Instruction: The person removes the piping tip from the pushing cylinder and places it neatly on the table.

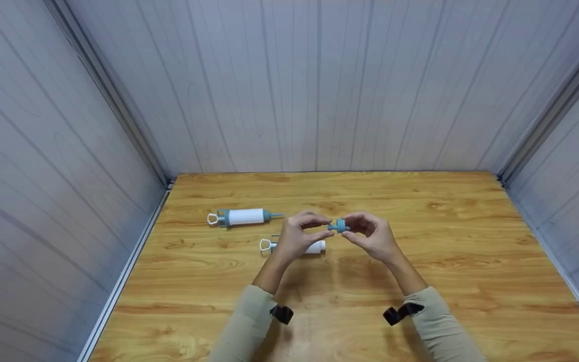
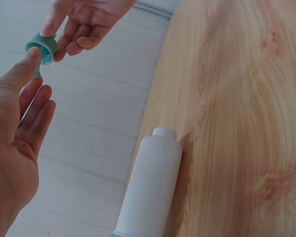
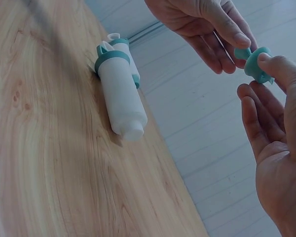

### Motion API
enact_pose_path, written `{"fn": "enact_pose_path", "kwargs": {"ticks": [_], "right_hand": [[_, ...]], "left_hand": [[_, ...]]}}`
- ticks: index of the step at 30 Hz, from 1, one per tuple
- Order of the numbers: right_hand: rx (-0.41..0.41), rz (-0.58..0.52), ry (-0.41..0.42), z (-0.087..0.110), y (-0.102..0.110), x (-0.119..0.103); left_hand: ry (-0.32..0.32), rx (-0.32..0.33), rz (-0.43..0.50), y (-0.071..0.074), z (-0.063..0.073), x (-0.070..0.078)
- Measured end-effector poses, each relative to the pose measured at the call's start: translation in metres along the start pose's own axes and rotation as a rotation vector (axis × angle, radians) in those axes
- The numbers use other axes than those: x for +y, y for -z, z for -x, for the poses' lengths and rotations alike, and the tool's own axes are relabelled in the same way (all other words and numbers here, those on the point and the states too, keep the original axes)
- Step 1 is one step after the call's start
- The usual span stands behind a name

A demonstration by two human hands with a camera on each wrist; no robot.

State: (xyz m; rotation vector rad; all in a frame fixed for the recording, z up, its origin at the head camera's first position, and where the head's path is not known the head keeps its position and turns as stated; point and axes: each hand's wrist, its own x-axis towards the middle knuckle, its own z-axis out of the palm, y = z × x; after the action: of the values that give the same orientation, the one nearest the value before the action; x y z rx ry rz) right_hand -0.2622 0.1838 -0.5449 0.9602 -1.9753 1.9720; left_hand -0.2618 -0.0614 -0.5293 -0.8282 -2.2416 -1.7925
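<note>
Both hands are raised over the table with a small green screw cap (image 1: pixel 340 225) between them. My left hand (image 1: pixel 297 236) pinches a narrow green end at the cap's left side, between thumb and fingers. On the other side my right hand (image 1: pixel 374 237) pinches the cap's ring with thumb and fingertips. The cap's hollow inside shows in the left wrist view. Whether the narrow end is a separate piece, I cannot tell. Below the left hand lies a white syringe-like tube (image 1: pixel 315 247) with a bare necked end (image 3: pixel 132 132); the left hand partly hides it.
A second syringe-like tube (image 1: pixel 247 216) lies farther back on the left, with a green nozzle (image 1: pixel 274 215) on its right end and a white loop handle (image 1: pixel 212 219) on its left. Pale panel walls (image 1: pixel 314 90) enclose the wooden table (image 1: pixel 445 241) at the back and sides.
</note>
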Motion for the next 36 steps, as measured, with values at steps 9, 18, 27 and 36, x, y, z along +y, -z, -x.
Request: {"fn": "enact_pose_path", "kwargs": {"ticks": [9,18,27,36], "right_hand": [[-0.001,0.004,0.008,0.001,0.0,0.001],[0.004,0.02,-0.005,0.003,0.004,0.002],[0.024,0.022,0.002,0.009,0.016,0.003],[0.049,0.055,-0.007,0.015,0.029,0.003]], "left_hand": [[0.004,-0.009,-0.023,0.001,0.001,-0.001],[0.009,0.013,-0.032,0.001,0.0,0.001],[0.016,0.029,-0.007,0.004,0.0,0.001],[0.033,0.035,-0.006,0.003,-0.001,0.002]]}}
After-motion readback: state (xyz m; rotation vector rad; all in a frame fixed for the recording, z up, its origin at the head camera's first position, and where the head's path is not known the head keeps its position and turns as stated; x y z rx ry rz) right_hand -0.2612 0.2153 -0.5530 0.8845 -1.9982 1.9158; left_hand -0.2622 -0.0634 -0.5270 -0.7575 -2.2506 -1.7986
